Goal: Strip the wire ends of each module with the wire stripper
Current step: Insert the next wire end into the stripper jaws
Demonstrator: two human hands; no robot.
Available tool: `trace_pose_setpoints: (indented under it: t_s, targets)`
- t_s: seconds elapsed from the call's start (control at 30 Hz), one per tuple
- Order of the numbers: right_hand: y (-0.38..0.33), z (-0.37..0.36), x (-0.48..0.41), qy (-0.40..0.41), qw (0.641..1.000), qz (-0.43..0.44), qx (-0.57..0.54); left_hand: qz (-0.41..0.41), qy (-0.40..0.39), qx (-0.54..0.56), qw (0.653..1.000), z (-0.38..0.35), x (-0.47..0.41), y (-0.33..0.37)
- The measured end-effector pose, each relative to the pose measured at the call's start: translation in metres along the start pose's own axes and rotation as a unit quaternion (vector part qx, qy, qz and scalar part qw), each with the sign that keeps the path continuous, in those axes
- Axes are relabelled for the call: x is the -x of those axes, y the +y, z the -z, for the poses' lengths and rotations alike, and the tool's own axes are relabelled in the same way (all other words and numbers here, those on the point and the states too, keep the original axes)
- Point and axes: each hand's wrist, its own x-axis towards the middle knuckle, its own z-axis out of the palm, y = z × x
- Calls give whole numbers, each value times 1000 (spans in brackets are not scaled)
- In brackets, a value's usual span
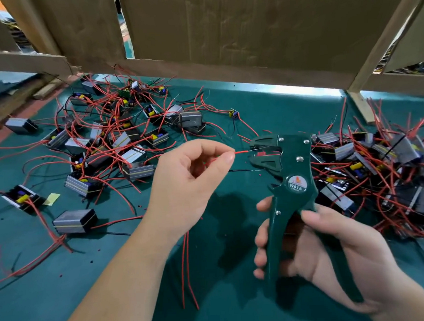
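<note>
The left hand [195,181] was closed in a pinch, thumb and forefinger gripping a thin red wire [241,152] just short of its end; the short free stub ran rightward from the fingertips to the mouth of a dark green metal wire stripper [294,180]; the tool's jaws stood slightly apart around the wire's tip. Further red strands hung down below that hand; which module they belonged to could not be told. The right hand [335,247] was wrapped around the stripper's two handles, fingers curled over the front, holding the tool upright just right of the left hand and above the teal fabric-covered surface [277,106]. Small grey box-shaped modules [136,153] with red and black leads lay scattered on the surface to the left of the left hand; a denser heap of them [404,148] lay to the right of the stripper; brown cardboard panels [247,29] stood behind.
</note>
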Motion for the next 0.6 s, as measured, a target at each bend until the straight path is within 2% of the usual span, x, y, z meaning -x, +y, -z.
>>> trace_pose_setpoints:
  t_s: [0.1, 0.13, 0.27, 0.6]
  targets:
    - [-8, -9, 7, 149, 982, -14, 119, -7, -3, -5, 1000, 2, -1, 1]
    - [-8, -6, 9, 149, 981, -23, 122, -11, -7, -8, 1000, 2, -1, 2]
    - [7, 0, 5, -23, 999, -3, 24, -19, -23, -20, 999, 1, 1, 2]
    - [10, 5, 10, -44, 998, 7, 42, -19, -22, -18, 999, -2, 2, 3]
